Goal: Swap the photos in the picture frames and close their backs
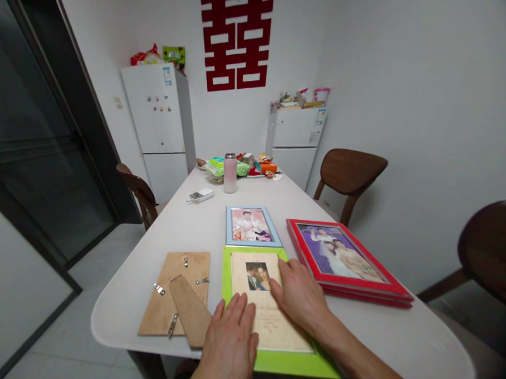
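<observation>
A lime green picture frame [298, 363] lies in front of me at the near edge of the table. Inside it is a cream printed sheet [268, 324] with a small photo of two people. My left hand [232, 334] rests flat over the frame's lower left side, fingers stretched out. On the sheet's right edge lies my right hand [301, 292], thumb apart from the fingers, holding nothing. Left of the frame is a brown backing board [159, 305] with metal clips and a stand leg [190, 309] that lies slantwise across it.
A light blue picture frame [229, 227] touches the green one's far edge. Red picture frames [378, 290] are stacked at right. Farther back are a pink bottle [230, 174], a small white device [201, 195] and piled packets [220, 167]. Wooden chairs [350, 168] flank the white table [122, 306].
</observation>
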The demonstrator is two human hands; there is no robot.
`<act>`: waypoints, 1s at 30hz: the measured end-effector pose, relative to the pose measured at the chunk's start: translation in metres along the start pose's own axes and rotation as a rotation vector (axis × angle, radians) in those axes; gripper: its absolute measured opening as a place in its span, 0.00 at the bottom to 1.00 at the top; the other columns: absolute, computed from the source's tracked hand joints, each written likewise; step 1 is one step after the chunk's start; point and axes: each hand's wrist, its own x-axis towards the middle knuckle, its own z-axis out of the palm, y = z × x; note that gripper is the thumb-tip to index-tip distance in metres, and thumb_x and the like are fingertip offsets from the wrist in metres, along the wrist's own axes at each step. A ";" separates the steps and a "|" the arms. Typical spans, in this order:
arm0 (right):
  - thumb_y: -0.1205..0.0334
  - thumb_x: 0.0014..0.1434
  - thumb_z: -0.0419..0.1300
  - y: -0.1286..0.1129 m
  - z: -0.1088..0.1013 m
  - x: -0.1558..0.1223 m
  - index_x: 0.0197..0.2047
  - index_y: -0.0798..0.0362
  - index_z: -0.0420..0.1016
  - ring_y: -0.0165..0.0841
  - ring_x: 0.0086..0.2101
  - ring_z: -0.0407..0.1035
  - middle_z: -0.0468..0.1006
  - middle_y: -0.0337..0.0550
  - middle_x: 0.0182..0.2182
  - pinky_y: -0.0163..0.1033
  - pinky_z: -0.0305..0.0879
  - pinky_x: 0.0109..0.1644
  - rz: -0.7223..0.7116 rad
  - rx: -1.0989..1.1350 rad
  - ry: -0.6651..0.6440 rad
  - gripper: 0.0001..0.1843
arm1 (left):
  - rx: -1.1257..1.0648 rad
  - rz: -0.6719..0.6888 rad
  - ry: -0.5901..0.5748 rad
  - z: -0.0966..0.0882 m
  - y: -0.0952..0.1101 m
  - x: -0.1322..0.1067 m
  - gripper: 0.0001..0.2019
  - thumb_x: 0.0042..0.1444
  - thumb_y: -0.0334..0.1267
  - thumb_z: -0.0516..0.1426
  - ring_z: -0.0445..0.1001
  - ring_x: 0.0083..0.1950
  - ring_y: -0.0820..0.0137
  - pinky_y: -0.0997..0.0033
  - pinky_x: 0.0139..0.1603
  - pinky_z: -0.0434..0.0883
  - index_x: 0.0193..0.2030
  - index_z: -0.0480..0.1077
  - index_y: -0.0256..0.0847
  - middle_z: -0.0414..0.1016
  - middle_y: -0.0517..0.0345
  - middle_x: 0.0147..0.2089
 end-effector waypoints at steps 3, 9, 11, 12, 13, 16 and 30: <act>0.59 0.51 0.48 -0.005 -0.003 -0.008 0.41 0.57 0.67 0.41 0.41 0.60 0.67 0.52 0.39 0.43 0.54 0.41 -0.087 0.049 -0.002 0.16 | 0.007 0.071 0.070 -0.004 -0.021 -0.015 0.23 0.49 0.34 0.51 0.54 0.58 0.59 0.53 0.54 0.57 0.54 0.58 0.35 0.55 0.46 0.58; 0.58 0.53 0.48 -0.034 -0.009 -0.002 0.52 0.55 0.60 0.41 0.50 0.52 0.61 0.51 0.51 0.46 0.46 0.50 -0.231 0.183 -0.034 0.23 | 0.145 -0.043 0.246 -0.013 -0.107 -0.065 0.27 0.44 0.36 0.56 0.56 0.56 0.54 0.50 0.50 0.62 0.54 0.57 0.36 0.56 0.39 0.57; 0.56 0.53 0.47 -0.038 -0.003 0.005 0.52 0.56 0.60 0.41 0.51 0.51 0.60 0.52 0.52 0.48 0.44 0.51 -0.232 0.171 -0.072 0.23 | 0.173 -0.061 0.286 -0.010 -0.127 -0.076 0.28 0.44 0.37 0.56 0.57 0.56 0.53 0.51 0.49 0.63 0.54 0.57 0.35 0.57 0.38 0.57; 0.55 0.54 0.47 -0.038 0.001 0.008 0.51 0.56 0.61 0.42 0.51 0.51 0.60 0.53 0.52 0.48 0.44 0.51 -0.238 0.167 -0.102 0.23 | 0.183 -0.058 0.308 -0.008 -0.134 -0.080 0.29 0.43 0.37 0.57 0.57 0.56 0.53 0.52 0.49 0.63 0.54 0.57 0.35 0.57 0.38 0.57; 0.54 0.54 0.46 -0.038 0.006 0.009 0.51 0.56 0.61 0.42 0.51 0.51 0.60 0.53 0.52 0.48 0.44 0.51 -0.246 0.164 -0.132 0.24 | 0.194 -0.050 0.330 -0.005 -0.139 -0.083 0.29 0.43 0.36 0.57 0.57 0.56 0.53 0.53 0.49 0.63 0.54 0.56 0.35 0.57 0.39 0.57; 0.52 0.53 0.46 -0.034 0.014 0.008 0.51 0.55 0.61 0.43 0.51 0.50 0.59 0.54 0.52 0.49 0.45 0.50 -0.255 0.161 -0.179 0.25 | 0.230 -0.018 0.392 0.004 -0.146 -0.085 0.30 0.42 0.34 0.57 0.58 0.55 0.54 0.55 0.49 0.64 0.54 0.56 0.36 0.58 0.39 0.56; 0.51 0.42 0.56 -0.139 0.001 -0.030 0.45 0.56 0.64 0.44 0.40 0.57 0.67 0.53 0.38 0.49 0.52 0.44 -0.433 0.352 -0.219 0.28 | 0.318 0.021 0.420 0.002 -0.152 -0.090 0.29 0.44 0.40 0.58 0.62 0.53 0.56 0.58 0.47 0.67 0.54 0.54 0.38 0.62 0.40 0.54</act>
